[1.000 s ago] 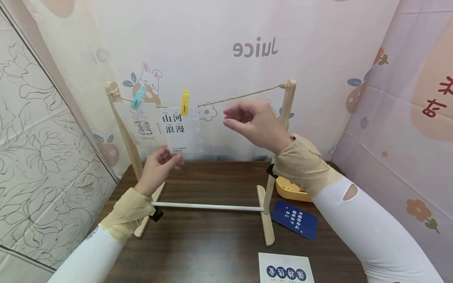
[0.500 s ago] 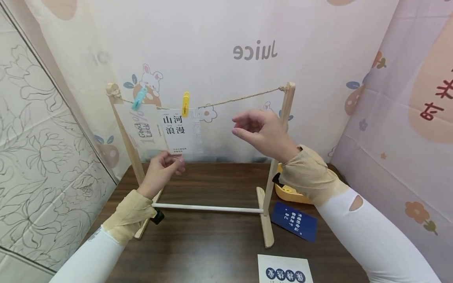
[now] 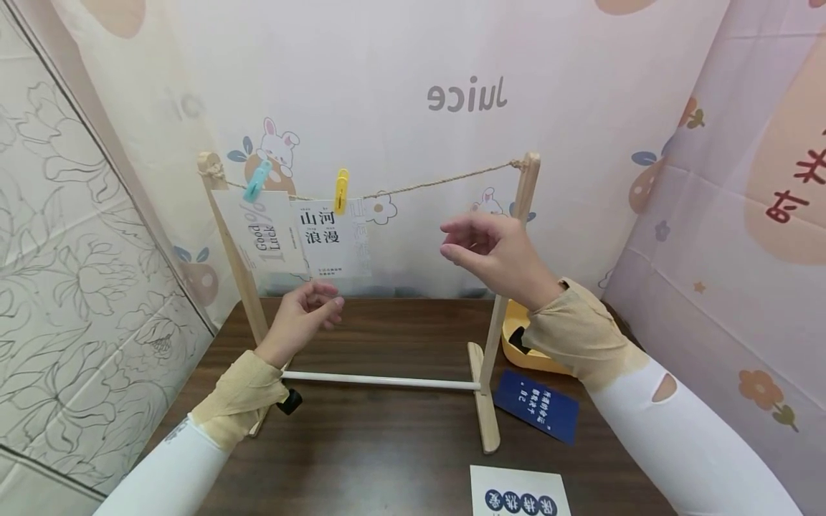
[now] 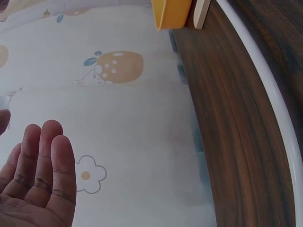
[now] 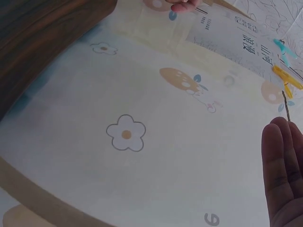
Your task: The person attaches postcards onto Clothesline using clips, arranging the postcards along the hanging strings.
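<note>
Two cards hang from a twine line (image 3: 439,181) on a wooden frame. A blue clothespin (image 3: 257,180) clips the "Good Luck" card (image 3: 261,233), and a yellow clothespin (image 3: 341,191) clips the white card with black characters (image 3: 332,244), which overlaps it at the side. My left hand (image 3: 303,315) is just below the white card, apart from it, with loosely bent fingers and nothing in them. To the right, in front of the frame's right post, my right hand (image 3: 490,254) hovers below the line, fingers relaxed and holding nothing. Both wrist views show bare fingers (image 4: 61,175).
A blue card (image 3: 538,405) and a white card with blue circles (image 3: 519,491) lie on the dark wooden table (image 3: 374,444). Behind my right wrist stands a yellow basket (image 3: 525,351). The frame's white crossbar (image 3: 381,380) runs low between its feet.
My left hand has come away from the white card's lower edge and dropped slightly. My right hand has moved right and down, away from the yellow clothespin. Both cards stay hanging.
</note>
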Available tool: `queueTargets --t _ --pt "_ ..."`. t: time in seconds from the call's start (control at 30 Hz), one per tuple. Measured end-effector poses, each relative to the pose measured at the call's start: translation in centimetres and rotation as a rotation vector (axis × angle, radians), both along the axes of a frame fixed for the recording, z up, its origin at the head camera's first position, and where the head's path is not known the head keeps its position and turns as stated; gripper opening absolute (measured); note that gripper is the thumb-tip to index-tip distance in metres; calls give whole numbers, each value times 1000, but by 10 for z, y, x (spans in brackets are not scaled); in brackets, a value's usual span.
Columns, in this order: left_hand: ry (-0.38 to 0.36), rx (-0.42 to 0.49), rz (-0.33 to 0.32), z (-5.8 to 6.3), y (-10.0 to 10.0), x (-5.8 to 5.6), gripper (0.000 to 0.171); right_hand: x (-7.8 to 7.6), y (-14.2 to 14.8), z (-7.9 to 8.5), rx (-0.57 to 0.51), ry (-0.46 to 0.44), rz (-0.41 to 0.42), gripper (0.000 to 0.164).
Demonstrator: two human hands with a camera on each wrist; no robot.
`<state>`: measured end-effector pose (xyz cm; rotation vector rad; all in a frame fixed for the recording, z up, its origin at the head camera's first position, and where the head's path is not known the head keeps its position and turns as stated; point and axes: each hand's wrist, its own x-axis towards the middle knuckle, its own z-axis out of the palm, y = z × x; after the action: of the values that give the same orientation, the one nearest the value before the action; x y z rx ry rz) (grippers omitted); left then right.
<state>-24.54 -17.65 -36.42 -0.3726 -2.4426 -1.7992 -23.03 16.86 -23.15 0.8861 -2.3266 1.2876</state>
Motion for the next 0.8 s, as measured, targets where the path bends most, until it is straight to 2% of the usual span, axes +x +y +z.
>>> queueTargets --t 0.37,0.8 --pt "49 -44 -60 -9 10 2 32 8 18 -8 -20 -27 -25 25" --pt "47 -85 -73 -17 26 6 28 11 38 -21 -109 -22 3 25"
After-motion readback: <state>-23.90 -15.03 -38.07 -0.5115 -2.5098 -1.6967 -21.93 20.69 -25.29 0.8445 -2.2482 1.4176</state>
